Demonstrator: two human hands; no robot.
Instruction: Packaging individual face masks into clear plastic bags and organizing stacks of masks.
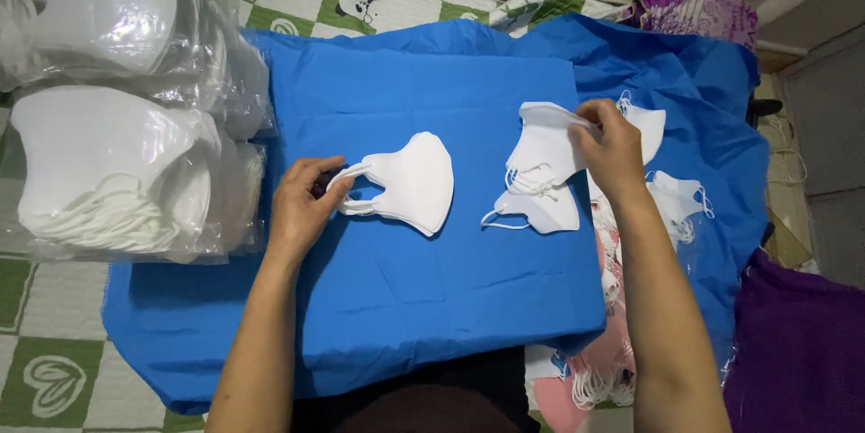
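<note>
My left hand (302,203) pinches the ear loops of a small stack of folded white masks (414,182) lying flat on the blue cloth (432,307). My right hand (613,149) grips the top edge of another white mask (545,149), lifted slightly above a further mask (545,212) on the cloth. More loose white masks (676,199) lie to the right of that hand.
Clear plastic bags packed with white masks (108,163) are piled at the left on a green-and-white patterned quilt (45,352). Pink masks (595,379) lie at the lower right. Purple fabric (793,352) sits at the far right.
</note>
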